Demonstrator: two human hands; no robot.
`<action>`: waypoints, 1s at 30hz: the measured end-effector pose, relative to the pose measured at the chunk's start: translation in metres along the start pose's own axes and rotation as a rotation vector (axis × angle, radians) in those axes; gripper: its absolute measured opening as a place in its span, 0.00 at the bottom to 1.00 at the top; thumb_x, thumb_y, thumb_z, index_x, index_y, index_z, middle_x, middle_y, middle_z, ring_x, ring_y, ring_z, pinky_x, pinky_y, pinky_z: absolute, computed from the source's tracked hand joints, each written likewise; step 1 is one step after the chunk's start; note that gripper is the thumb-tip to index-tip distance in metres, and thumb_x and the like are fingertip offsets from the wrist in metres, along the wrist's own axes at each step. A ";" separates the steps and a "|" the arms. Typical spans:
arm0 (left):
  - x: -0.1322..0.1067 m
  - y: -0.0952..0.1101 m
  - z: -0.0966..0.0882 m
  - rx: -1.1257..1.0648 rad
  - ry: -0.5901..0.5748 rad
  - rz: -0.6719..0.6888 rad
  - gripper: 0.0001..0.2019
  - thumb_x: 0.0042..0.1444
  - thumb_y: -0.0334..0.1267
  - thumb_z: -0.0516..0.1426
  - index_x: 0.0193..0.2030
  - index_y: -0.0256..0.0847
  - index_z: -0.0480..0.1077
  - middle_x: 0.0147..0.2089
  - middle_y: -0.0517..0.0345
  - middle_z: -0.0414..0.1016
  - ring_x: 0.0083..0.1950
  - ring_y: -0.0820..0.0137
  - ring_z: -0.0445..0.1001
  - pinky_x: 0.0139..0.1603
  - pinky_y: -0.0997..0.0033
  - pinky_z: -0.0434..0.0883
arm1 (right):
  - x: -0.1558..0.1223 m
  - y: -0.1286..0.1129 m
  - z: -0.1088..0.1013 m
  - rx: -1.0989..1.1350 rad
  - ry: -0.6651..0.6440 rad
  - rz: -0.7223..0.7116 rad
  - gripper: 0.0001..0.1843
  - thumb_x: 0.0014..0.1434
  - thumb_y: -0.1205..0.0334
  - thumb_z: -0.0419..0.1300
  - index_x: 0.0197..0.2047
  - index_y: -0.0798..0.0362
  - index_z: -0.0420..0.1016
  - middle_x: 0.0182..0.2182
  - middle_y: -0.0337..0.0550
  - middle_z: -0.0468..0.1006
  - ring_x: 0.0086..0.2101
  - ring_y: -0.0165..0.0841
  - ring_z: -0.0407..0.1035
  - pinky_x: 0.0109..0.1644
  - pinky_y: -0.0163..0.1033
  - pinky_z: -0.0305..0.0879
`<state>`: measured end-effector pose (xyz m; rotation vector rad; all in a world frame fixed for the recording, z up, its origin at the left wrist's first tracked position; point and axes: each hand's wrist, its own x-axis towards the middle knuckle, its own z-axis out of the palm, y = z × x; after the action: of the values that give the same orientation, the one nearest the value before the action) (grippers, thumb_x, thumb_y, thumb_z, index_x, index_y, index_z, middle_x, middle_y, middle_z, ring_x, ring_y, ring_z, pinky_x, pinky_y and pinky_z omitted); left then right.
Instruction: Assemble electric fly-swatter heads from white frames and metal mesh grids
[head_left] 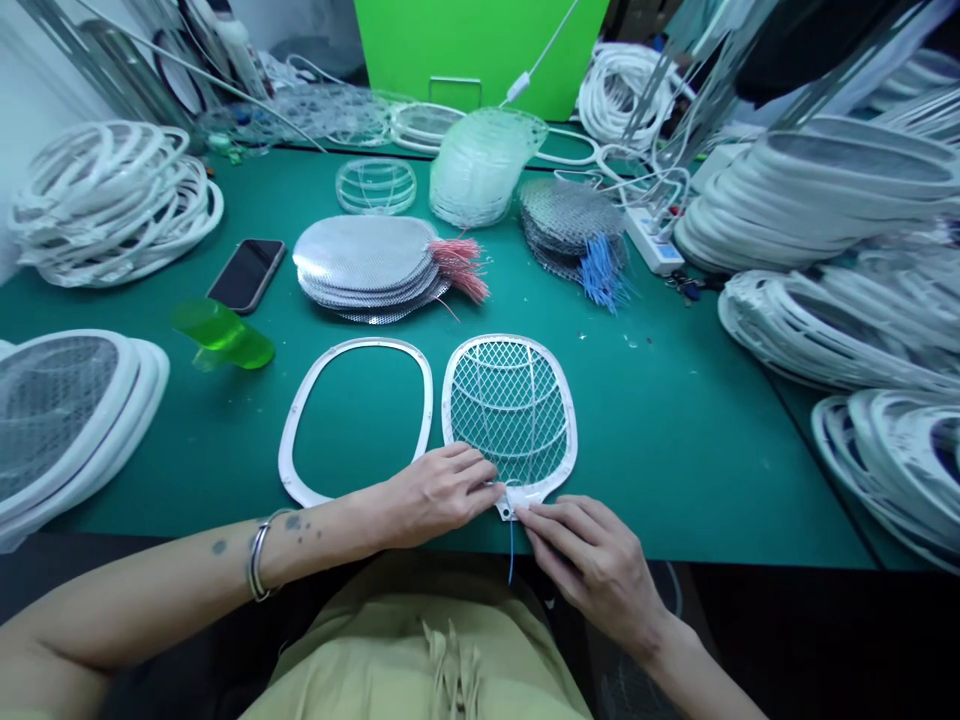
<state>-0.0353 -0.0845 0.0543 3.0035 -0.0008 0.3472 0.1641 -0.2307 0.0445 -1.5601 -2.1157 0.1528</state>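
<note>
A white mosquito-swatter racket frame [572,430] lies on the green table, fitted with a metal mesh and curved crossbars. At its lower neck, my left hand [442,487] has curled fingers pressed together on the bottom edge. From the other side my right hand [592,560] pinches the neck with thumb and fingertips; anything small between these fingertips is hidden. A thin blue wire [511,555] hangs from the neck past the table's front edge. Left of this piece lies a bare white racket frame [429,395], its lower part covered by my left hand and forearm.
Behind are stacked mesh sheets with red wires [367,250] and darker mesh sheets with blue wires [562,225]. A phone [247,274] and a green translucent object [225,335] lie left. White frames [817,200] pile up right; more frames [112,205] left. A power strip [652,240] stands behind.
</note>
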 end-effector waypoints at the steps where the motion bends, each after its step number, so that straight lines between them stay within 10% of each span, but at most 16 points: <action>1: 0.000 0.000 0.000 0.005 -0.005 0.007 0.09 0.64 0.27 0.50 0.48 0.32 0.69 0.42 0.47 0.74 0.43 0.64 0.72 0.44 0.64 0.70 | 0.000 0.000 0.000 0.004 0.001 -0.001 0.17 0.61 0.69 0.59 0.52 0.49 0.75 0.40 0.42 0.81 0.38 0.33 0.72 0.44 0.41 0.70; 8: 0.001 0.000 0.001 0.000 -0.062 -0.013 0.12 0.66 0.27 0.47 0.50 0.34 0.70 0.44 0.47 0.75 0.43 0.64 0.73 0.44 0.63 0.71 | -0.001 0.002 -0.001 0.018 -0.004 -0.026 0.17 0.60 0.70 0.60 0.52 0.51 0.75 0.40 0.41 0.81 0.38 0.33 0.71 0.44 0.40 0.69; 15: -0.002 -0.002 -0.003 -0.197 -0.133 -0.012 0.23 0.60 0.32 0.52 0.62 0.27 0.63 0.66 0.44 0.63 0.71 0.57 0.53 0.72 0.55 0.50 | 0.004 0.007 -0.001 -0.137 0.009 -0.086 0.22 0.59 0.64 0.63 0.58 0.50 0.71 0.51 0.42 0.78 0.53 0.41 0.68 0.60 0.52 0.61; 30: -0.010 -0.033 -0.009 -0.456 -0.156 -0.180 0.21 0.68 0.34 0.47 0.66 0.47 0.61 0.68 0.60 0.60 0.70 0.70 0.56 0.72 0.63 0.51 | 0.011 0.019 -0.003 -0.032 -0.110 -0.079 0.19 0.63 0.64 0.58 0.58 0.45 0.71 0.50 0.38 0.78 0.51 0.36 0.69 0.54 0.45 0.67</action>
<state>-0.0468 -0.0510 0.0569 2.5461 0.1536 0.0774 0.1795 -0.2143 0.0438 -1.5149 -2.2713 0.1821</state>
